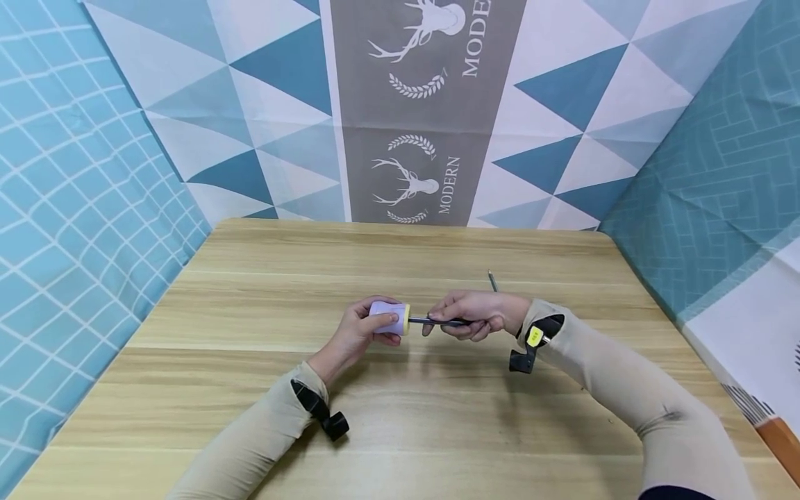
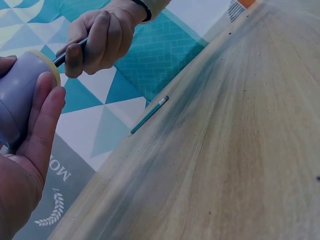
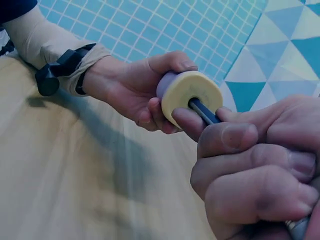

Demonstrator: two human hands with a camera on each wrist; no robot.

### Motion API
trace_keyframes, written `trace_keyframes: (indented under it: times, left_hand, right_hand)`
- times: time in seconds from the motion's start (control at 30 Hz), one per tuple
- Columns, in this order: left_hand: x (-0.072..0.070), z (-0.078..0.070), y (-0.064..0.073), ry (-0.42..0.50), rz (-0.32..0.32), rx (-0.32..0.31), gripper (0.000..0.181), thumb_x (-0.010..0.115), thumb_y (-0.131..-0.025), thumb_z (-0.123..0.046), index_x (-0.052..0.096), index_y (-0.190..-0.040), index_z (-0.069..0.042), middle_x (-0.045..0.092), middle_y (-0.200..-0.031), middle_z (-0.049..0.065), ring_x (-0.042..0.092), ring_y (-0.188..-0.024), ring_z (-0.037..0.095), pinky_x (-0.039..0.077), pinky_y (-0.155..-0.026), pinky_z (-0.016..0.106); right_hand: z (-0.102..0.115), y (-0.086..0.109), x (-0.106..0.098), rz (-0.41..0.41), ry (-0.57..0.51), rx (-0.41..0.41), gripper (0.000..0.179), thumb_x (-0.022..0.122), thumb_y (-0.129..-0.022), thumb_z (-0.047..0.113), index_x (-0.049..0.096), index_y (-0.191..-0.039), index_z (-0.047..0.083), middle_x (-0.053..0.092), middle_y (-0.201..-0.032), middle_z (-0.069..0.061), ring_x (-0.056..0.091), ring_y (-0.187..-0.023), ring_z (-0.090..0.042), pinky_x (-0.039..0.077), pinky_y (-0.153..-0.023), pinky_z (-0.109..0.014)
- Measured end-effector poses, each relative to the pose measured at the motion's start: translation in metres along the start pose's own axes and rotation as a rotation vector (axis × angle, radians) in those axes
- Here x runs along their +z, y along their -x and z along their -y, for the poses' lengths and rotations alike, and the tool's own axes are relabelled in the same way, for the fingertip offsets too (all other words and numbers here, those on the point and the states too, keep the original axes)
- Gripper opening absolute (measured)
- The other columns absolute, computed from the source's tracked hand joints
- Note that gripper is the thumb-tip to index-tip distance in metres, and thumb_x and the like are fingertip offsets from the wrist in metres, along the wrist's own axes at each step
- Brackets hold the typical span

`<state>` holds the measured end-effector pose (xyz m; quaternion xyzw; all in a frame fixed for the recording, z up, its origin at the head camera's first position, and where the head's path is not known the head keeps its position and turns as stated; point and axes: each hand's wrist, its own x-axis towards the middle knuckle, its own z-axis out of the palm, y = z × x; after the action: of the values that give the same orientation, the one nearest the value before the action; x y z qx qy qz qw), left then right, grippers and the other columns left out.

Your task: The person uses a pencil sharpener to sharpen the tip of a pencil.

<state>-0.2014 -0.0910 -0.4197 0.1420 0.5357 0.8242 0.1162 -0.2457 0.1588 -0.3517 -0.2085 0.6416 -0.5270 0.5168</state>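
Observation:
My left hand [image 1: 356, 335] grips a purple pencil sharpener [image 1: 383, 317], its fingers and thumb wrapped about the body. In the right wrist view the sharpener's pale yellow end face [image 3: 186, 92] has a round hole in the middle. A dark pencil [image 1: 420, 320] runs into that hole, and its tip is hidden inside. My right hand [image 1: 471, 314] holds this pencil between thumb and curled fingers, a short way from the yellow face. Both hands are raised above the wooden table [image 1: 281, 430].
Behind the right hand, a green pencil [image 1: 492, 280] lies on the table; the left wrist view shows its pale eraser end [image 2: 164, 99]. Patterned cloths [image 1: 269, 125] hang along the table's back and both sides. Each wrist wears a black camera [image 1: 335, 426].

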Motion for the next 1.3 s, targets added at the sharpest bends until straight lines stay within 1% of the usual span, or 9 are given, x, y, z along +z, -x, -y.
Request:
trace_keyframes:
  times: [0.1, 0.23, 0.37, 0.57, 0.63, 0.73, 0.9, 1.1, 1.3]
  left_hand:
    - [0.0, -0.001, 0.0, -0.006, -0.017, 0.003, 0.027, 0.059, -0.085, 0.006, 0.071, -0.098, -0.013, 0.063, -0.087, 0.011, 0.068, -0.059, 0.019, 0.064, -0.06, 0.034]
    - [0.0, -0.004, 0.001, -0.014, -0.027, 0.012, 0.025, 0.06, -0.084, 0.005, 0.071, -0.1, -0.011, 0.063, -0.085, 0.011, 0.069, -0.059, 0.019, 0.064, -0.058, 0.034]
    - [0.001, -0.006, 0.0, -0.005, -0.032, 0.003, 0.025, 0.06, -0.084, 0.005, 0.071, -0.099, -0.012, 0.063, -0.085, 0.011, 0.068, -0.058, 0.019, 0.064, -0.059, 0.034]
    - [0.0, -0.006, -0.001, 0.014, -0.06, -0.003, 0.027, 0.059, -0.084, 0.005, 0.072, -0.096, -0.016, 0.062, -0.089, 0.012, 0.068, -0.057, 0.018, 0.064, -0.059, 0.035]
    - [0.0, -0.005, -0.001, 0.014, -0.064, -0.006, 0.026, 0.059, -0.085, 0.004, 0.072, -0.096, -0.016, 0.062, -0.09, 0.012, 0.068, -0.057, 0.018, 0.064, -0.059, 0.035]
    - [0.001, -0.004, -0.001, 0.016, -0.07, -0.019, 0.024, 0.059, -0.087, 0.003, 0.072, -0.097, -0.014, 0.061, -0.092, 0.013, 0.067, -0.058, 0.018, 0.064, -0.06, 0.035]
    - [0.002, -0.002, 0.0, 0.037, -0.091, -0.044, 0.022, 0.059, -0.088, 0.003, 0.072, -0.097, -0.013, 0.06, -0.094, 0.015, 0.066, -0.057, 0.018, 0.064, -0.058, 0.033]
    - [0.001, -0.002, -0.001, 0.048, -0.091, -0.048, 0.022, 0.059, -0.088, 0.003, 0.072, -0.097, -0.013, 0.059, -0.094, 0.015, 0.066, -0.057, 0.018, 0.064, -0.058, 0.033]
    - [0.001, -0.001, -0.003, 0.062, -0.11, -0.058, 0.022, 0.058, -0.088, 0.004, 0.071, -0.096, -0.013, 0.06, -0.092, 0.015, 0.067, -0.057, 0.019, 0.064, -0.058, 0.033]
  right_hand:
    - [0.004, 0.001, 0.005, -0.066, 0.154, -0.029, 0.035, 0.04, -0.108, 0.021, 0.06, -0.117, -0.006, 0.045, -0.053, 0.002, 0.03, -0.037, -0.003, 0.025, -0.031, -0.017]
    - [0.008, 0.007, 0.016, -0.263, 0.529, -0.143, 0.031, 0.046, -0.107, 0.023, 0.061, -0.122, 0.001, 0.062, -0.068, -0.002, 0.048, -0.047, -0.01, 0.042, -0.039, -0.023]
    - [0.003, 0.013, 0.029, -0.484, 0.974, -0.389, 0.027, 0.06, -0.1, 0.022, 0.065, -0.122, 0.007, 0.067, -0.086, 0.002, 0.058, -0.066, -0.009, 0.052, -0.053, -0.025]
    - [-0.022, -0.001, 0.03, -0.757, 1.816, -0.97, 0.019, 0.057, -0.102, 0.021, 0.064, -0.098, 0.005, 0.06, -0.077, -0.001, 0.054, -0.059, -0.011, 0.048, -0.046, -0.02]
    - [-0.024, -0.004, 0.028, -0.822, 2.013, -1.066, 0.029, 0.044, -0.108, 0.023, 0.063, -0.095, 0.005, 0.058, -0.073, -0.002, 0.053, -0.056, -0.012, 0.046, -0.042, -0.018]
    - [-0.024, -0.005, 0.026, -0.844, 2.17, -1.09, 0.038, 0.031, -0.11, 0.019, 0.063, -0.095, 0.006, 0.06, -0.073, -0.002, 0.054, -0.055, -0.013, 0.046, -0.041, -0.018]
    - [-0.021, -0.007, 0.026, -0.746, 2.079, -1.09, 0.038, 0.028, -0.111, 0.018, 0.059, -0.092, 0.005, 0.059, -0.069, -0.001, 0.048, -0.052, -0.012, 0.042, -0.041, -0.018]
    - [-0.013, -0.008, 0.023, -0.542, 1.535, -0.917, 0.023, 0.062, -0.099, 0.015, 0.051, -0.079, 0.01, 0.045, -0.057, 0.007, 0.036, -0.048, -0.003, 0.032, -0.042, -0.016]
    - [0.001, -0.007, 0.018, -0.388, 1.112, -0.706, 0.028, 0.065, -0.095, 0.006, 0.049, -0.073, 0.012, 0.038, -0.06, 0.011, 0.033, -0.051, 0.002, 0.032, -0.044, -0.018]
